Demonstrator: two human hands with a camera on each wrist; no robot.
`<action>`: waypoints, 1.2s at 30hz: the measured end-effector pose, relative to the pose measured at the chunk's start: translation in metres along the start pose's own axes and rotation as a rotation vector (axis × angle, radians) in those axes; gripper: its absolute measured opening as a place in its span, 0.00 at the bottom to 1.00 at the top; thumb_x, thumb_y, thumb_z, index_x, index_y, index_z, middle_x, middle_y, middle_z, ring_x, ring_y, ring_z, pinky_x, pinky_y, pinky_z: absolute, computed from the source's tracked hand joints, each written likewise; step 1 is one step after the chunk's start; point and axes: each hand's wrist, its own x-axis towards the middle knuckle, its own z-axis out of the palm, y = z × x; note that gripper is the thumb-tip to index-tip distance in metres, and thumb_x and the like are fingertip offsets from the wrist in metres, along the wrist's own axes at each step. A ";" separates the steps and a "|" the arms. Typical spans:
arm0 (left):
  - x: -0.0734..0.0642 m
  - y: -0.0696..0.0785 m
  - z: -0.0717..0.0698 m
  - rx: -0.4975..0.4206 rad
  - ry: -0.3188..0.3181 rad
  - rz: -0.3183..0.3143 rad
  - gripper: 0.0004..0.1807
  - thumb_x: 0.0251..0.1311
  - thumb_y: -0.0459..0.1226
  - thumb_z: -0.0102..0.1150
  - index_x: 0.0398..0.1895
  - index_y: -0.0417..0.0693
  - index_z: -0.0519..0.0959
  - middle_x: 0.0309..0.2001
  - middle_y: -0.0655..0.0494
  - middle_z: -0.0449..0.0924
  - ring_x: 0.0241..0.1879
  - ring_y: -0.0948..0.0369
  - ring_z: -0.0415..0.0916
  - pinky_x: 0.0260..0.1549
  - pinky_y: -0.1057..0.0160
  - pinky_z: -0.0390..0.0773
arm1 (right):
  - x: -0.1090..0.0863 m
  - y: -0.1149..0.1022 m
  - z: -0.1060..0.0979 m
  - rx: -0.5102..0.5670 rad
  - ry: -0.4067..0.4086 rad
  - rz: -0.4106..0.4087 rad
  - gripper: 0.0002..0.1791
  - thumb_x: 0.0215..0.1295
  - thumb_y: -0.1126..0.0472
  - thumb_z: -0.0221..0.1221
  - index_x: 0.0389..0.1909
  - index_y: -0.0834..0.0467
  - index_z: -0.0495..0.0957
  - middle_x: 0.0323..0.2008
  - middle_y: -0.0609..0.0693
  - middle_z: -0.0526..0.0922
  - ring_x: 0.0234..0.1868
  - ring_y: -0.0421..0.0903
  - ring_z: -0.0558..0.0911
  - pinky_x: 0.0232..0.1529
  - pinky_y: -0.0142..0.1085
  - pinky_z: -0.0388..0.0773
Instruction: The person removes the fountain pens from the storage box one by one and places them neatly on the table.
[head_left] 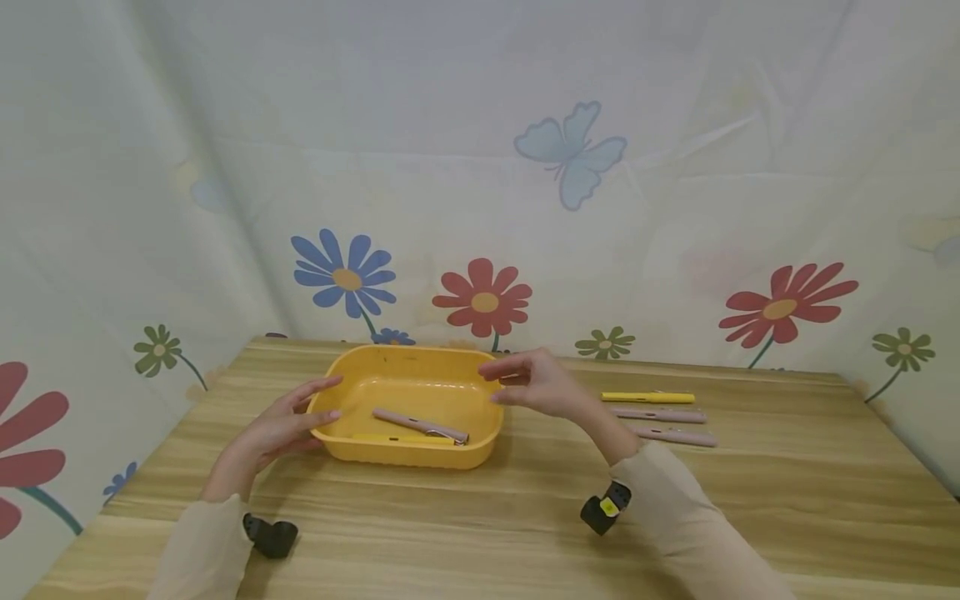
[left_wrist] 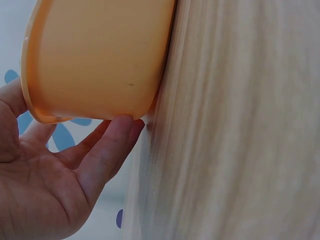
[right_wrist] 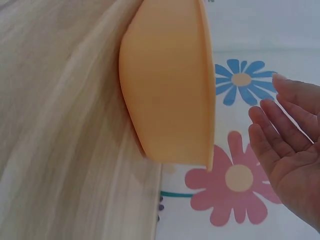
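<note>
My left hand (head_left: 281, 425) grips the left end of a yellow plastic basin (head_left: 405, 454), with digits at its rim and others against the outer wall. In the left wrist view, fingertips press the basin's side (left_wrist: 100, 60) low near the table. Inside the basin lie a mauve pen (head_left: 408, 421) and a yellow pen (head_left: 420, 439), one partly across the other. My right hand (head_left: 543, 385) hovers at the basin's right rim with fingers loosely bent and nothing in them. The right wrist view shows that hand (right_wrist: 295, 155) apart from the basin wall (right_wrist: 167, 90).
Right of the basin, a yellow pen (head_left: 648, 397) and two mauve pens, one behind (head_left: 663, 415) and one nearer (head_left: 678, 436), lie in a row on the wooden table (head_left: 450, 533). A flower-printed cloth (head_left: 637, 250) hangs behind the table.
</note>
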 end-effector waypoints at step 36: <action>-0.002 0.003 0.001 -0.020 0.013 -0.014 0.39 0.59 0.42 0.57 0.70 0.46 0.49 0.69 0.34 0.37 0.55 0.46 0.66 0.44 0.54 0.77 | 0.046 0.003 0.070 -0.234 -0.327 0.010 0.18 0.55 0.74 0.58 0.48 0.63 0.78 0.44 0.52 0.82 0.47 0.42 0.79 0.48 0.29 0.74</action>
